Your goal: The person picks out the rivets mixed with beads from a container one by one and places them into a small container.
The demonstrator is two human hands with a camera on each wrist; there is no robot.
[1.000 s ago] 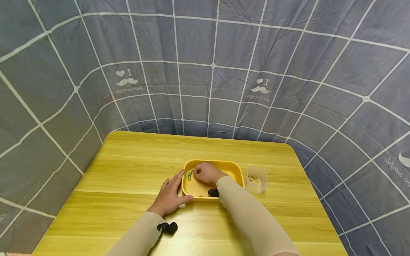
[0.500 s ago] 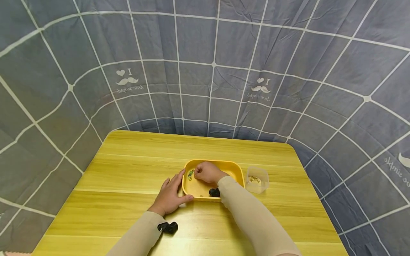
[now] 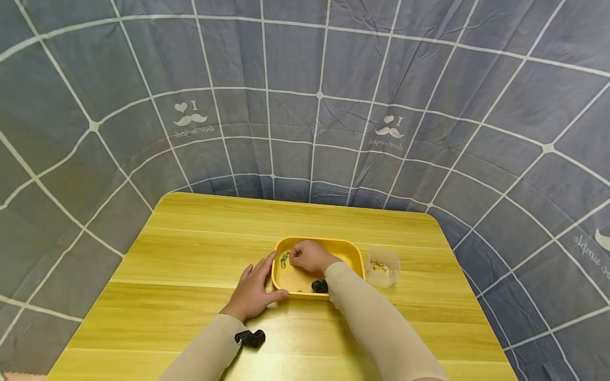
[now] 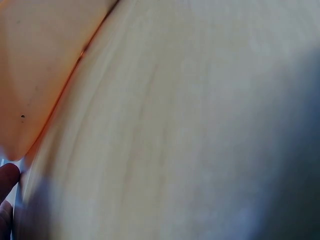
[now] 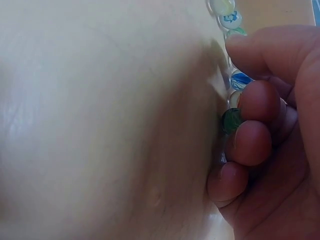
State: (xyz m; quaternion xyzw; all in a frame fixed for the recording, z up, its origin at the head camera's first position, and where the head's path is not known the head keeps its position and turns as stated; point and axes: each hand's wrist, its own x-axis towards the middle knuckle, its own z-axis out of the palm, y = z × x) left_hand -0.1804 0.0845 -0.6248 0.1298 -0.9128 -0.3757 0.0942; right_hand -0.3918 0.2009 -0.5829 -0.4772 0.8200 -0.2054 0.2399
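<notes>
A yellow tray (image 3: 350,254) sits near the middle of the table. My left hand (image 3: 251,292) rests at its left end, fingers spread along the outside and thumb on the front rim; the left wrist view catches only fingertips (image 4: 8,177) beside the tray wall (image 4: 45,60). Inside the tray, my right hand (image 3: 312,257) has its fingers curled beside a line of glass marbles (image 3: 283,262). The right wrist view shows a blue-swirled marble (image 5: 240,80) between thumb and index finger. A dark green marble (image 5: 231,121) lies against the other fingertips. Fingers partly hide the row.
A clear plastic box (image 3: 392,259) with small gold-coloured pieces (image 3: 378,266) stands just right of the tray. A tiny object (image 3: 299,291) lies at the tray's front wall. The wooden table (image 3: 200,238) ends before a grey gridded curtain (image 3: 290,116).
The head view shifts slightly. Both hands stay almost in place, the left at the tray's end and the right by the marbles.
</notes>
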